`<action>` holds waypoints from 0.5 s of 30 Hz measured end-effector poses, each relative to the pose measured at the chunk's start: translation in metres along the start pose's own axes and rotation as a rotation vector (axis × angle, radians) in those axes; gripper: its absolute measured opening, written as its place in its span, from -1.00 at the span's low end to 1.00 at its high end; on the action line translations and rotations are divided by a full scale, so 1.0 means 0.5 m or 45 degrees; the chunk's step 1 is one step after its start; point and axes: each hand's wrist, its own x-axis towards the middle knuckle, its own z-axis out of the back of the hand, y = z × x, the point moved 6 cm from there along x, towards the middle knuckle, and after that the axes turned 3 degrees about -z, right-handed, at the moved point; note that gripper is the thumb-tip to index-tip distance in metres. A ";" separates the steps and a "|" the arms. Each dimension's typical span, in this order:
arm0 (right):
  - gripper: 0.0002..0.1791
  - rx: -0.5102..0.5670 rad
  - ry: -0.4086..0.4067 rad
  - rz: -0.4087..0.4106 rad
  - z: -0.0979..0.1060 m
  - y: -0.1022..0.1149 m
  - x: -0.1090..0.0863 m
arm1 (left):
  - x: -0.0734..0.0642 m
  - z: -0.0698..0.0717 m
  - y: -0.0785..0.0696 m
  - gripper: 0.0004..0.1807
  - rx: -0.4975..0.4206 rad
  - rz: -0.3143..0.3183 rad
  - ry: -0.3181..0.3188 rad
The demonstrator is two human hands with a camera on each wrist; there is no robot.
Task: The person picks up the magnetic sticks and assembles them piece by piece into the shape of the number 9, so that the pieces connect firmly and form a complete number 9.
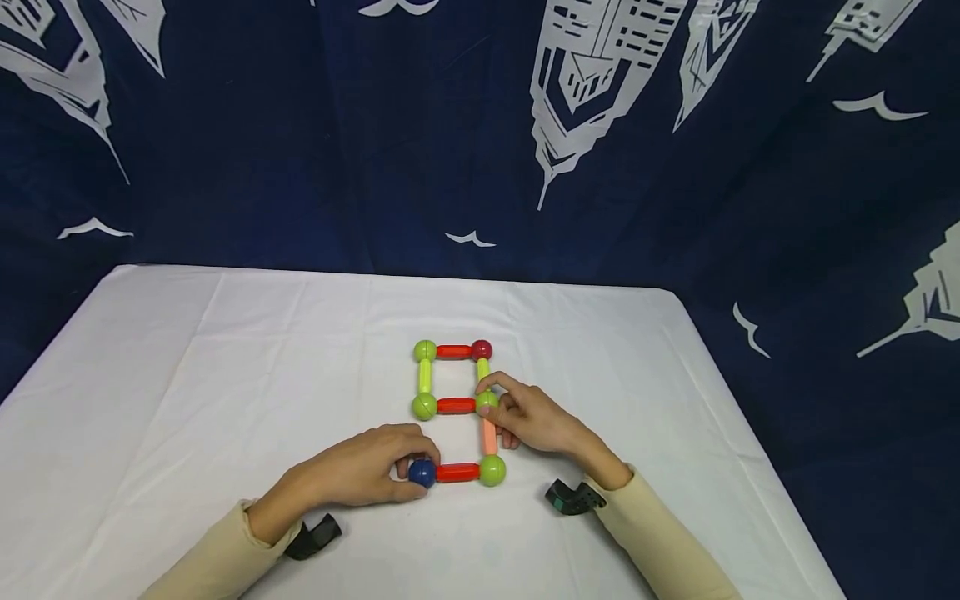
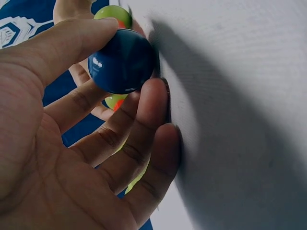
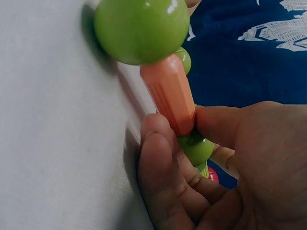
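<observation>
On the white cloth lies a frame of balls and rods, seen whole in the head view. My left hand (image 1: 367, 467) pinches the blue ball (image 1: 422, 473) at its near left corner, thumb and fingertips on either side. A red rod (image 1: 457, 472) joins that ball to a green ball (image 1: 492, 471). From there a salmon rod (image 3: 170, 96) runs up to the middle-right green ball (image 1: 487, 403). My right hand (image 1: 536, 417) grips this middle ball where the salmon rod meets it, its index finger reaching over the lime rod (image 1: 483, 367) beyond.
The frame's far square has a dark red ball (image 1: 482, 350), a green ball (image 1: 425, 351) and another green ball (image 1: 424, 407), linked by rods. Between that last ball and the blue one there is a gap. A navy patterned curtain (image 1: 337, 167) hangs behind the table (image 1: 225, 358).
</observation>
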 end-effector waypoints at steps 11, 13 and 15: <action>-0.71 0.006 0.011 0.017 -0.002 -0.005 0.012 | 0.001 0.000 0.001 -0.74 0.022 0.048 -0.008; -0.70 0.019 0.019 0.022 -0.004 -0.008 0.014 | 0.000 0.001 0.003 -0.75 0.025 0.050 -0.014; -0.70 0.021 0.021 0.020 -0.006 -0.011 0.013 | -0.001 0.000 0.003 -0.75 0.025 0.048 -0.015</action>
